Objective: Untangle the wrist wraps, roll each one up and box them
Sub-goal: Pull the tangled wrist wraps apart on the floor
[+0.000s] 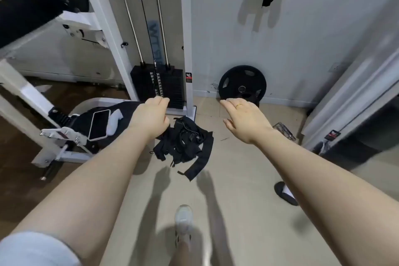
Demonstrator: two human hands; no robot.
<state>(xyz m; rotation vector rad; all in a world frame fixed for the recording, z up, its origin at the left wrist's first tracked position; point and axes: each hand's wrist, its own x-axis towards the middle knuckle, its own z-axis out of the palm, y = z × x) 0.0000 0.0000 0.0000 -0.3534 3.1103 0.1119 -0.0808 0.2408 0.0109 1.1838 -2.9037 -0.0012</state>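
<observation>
A tangled heap of black wrist wraps point(185, 142) lies on the beige floor, one strap end trailing toward me. A clear plastic box point(284, 130) sits on the floor to the right of the heap, partly hidden by my right wrist. Both arms are stretched out above the floor. My left hand point(151, 115) hovers above the heap's left edge, fingers straight and empty. My right hand point(244, 119), with a ring on one finger, hovers to the upper right of the heap, fingers straight and holding nothing.
A white cable machine with a black weight stack point(158, 84) stands behind the heap. A black weight plate point(243, 85) leans on the wall. A phone point(99, 124) lies on dark cloth at the left. My shoe point(183, 219) and a black slipper point(285, 193) are on the floor.
</observation>
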